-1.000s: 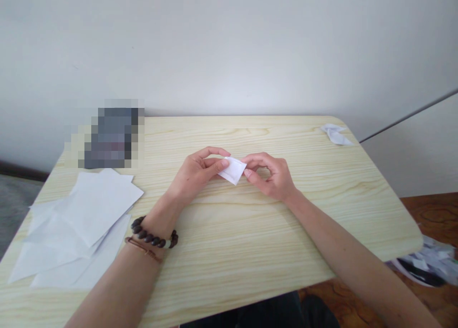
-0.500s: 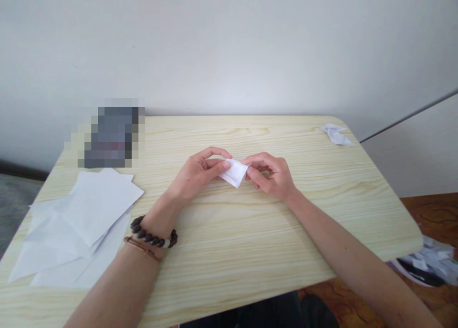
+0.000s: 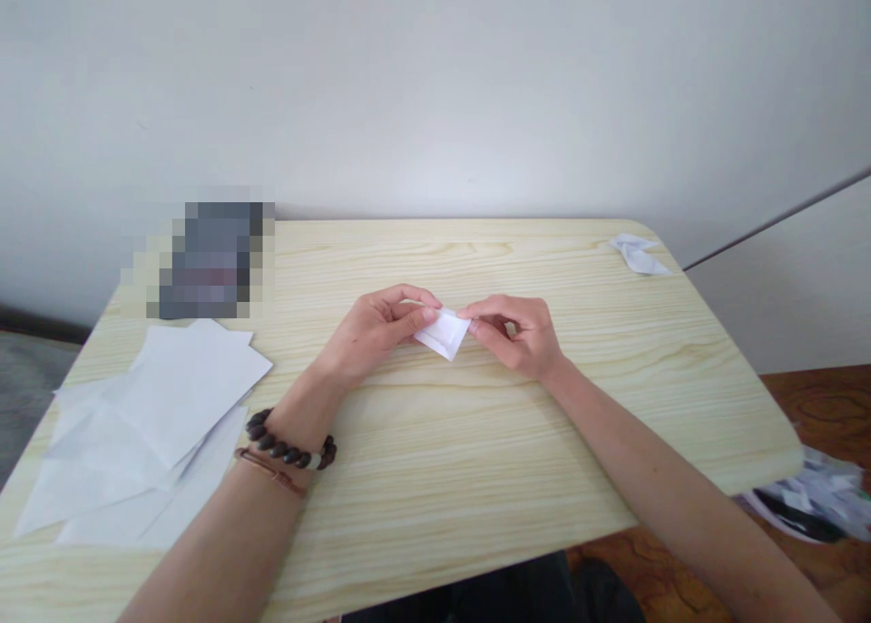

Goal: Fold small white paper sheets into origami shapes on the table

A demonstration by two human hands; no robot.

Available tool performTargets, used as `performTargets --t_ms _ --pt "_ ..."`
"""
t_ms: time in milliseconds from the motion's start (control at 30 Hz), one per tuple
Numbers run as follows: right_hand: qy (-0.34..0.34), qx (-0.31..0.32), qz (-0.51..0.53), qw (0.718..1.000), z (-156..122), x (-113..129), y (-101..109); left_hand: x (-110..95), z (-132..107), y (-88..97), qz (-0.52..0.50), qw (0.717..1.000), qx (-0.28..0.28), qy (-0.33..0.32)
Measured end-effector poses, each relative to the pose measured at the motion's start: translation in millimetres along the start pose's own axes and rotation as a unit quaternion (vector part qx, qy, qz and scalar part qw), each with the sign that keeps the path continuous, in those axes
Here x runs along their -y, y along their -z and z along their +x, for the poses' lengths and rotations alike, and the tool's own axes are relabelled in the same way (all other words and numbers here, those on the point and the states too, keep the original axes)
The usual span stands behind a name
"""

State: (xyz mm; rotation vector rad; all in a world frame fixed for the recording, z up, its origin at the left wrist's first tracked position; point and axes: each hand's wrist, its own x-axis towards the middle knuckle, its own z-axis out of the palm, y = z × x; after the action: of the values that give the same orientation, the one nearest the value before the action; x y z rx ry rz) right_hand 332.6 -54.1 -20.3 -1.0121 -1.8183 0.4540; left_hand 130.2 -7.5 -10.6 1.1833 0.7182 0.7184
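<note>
A small piece of folded white paper (image 3: 445, 335) is held up between my two hands over the middle of the table. My left hand (image 3: 382, 326) pinches its upper left part, thumb on the near face and fingers behind. At the paper's upper right corner, my right hand (image 3: 521, 331) grips the edge between thumb and index finger. Creased edges run along the paper's borders. The other fingers of my right hand are curled and partly hidden.
Loose white paper sheets (image 3: 194, 387) overlap on the table's left side, below a pixelated dark object (image 3: 210, 260). A folded paper piece (image 3: 640, 254) lies at the back right corner. Crumpled paper (image 3: 826, 496) fills a container on the floor at right. A wall borders the table's back edge.
My right index finger has extended along the paper's upper right edge. The paper has dipped slightly, and both hands keep hold of it.
</note>
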Motion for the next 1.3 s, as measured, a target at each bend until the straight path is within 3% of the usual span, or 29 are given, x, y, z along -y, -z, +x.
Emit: performTargets --t_ms 300,667,833,1000,1300 --pt "0.039 0.021 0.006 0.999 2.8 -1.5 2.9 2.3 0.6 -1.1 0.007 1.0 -0.002 -0.016" --pt "0.009 0.018 0.037 0.999 0.2 -2.3 -1.9 1.5 1.2 -2.8 0.021 0.999 0.0 -0.032" --pt "-0.024 0.01 0.029 0.999 0.5 -2.5 -1.2 4.1 2.9 -3.3 0.046 0.996 -0.022 -0.077" --pt "-0.01 0.007 -0.007 1.0 0.8 -3.3 -3.4 7.2 6.2 -3.2 0.064 0.99 -0.045 -0.12" --pt "-0.015 0.006 -0.017 1.0 0.0 -3.4 -4.7 7.8 5.7 -3.5 0.076 0.989 -0.041 -0.117"
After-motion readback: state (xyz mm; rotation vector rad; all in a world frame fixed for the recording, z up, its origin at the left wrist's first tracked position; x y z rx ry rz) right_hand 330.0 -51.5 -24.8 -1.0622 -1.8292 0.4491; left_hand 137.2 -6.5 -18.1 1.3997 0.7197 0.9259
